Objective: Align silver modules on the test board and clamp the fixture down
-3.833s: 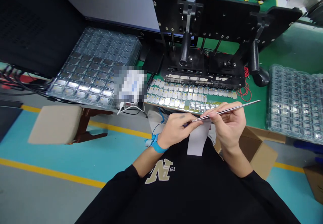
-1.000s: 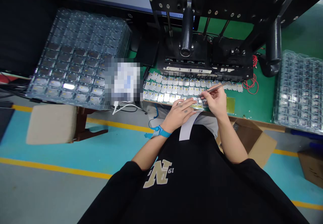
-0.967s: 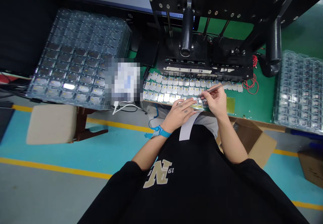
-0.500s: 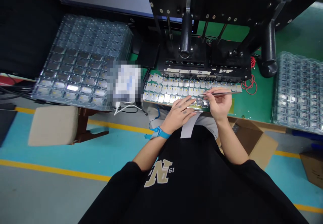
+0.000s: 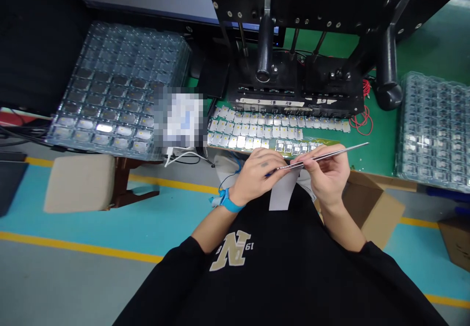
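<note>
My right hand (image 5: 328, 172) is closed on thin metal tweezers (image 5: 340, 151), whose tips point left toward my left hand. My left hand (image 5: 259, 176) has its fingers curled together near the tweezer tips, at the table's front edge; what it may hold is hidden. A white paper strip (image 5: 282, 194) hangs below the two hands. Just beyond them lies a row of small circuit boards (image 5: 296, 148) on the green table. Further back, rows of small silver modules (image 5: 253, 131) lie in front of a black press fixture (image 5: 271, 102).
Clear plastic trays stand stacked at left (image 5: 110, 91) and right (image 5: 433, 135). Two black lever handles (image 5: 265, 47) hang above the fixture. A red wire coil (image 5: 363, 120), a beige stool (image 5: 81, 183) and a cardboard box (image 5: 382, 213) are also in view.
Both hands have moved toward my body, off the module rows. My left fingers, spread before, are now curled. The tweezers have come down to my left hand, uncovering the circuit boards.
</note>
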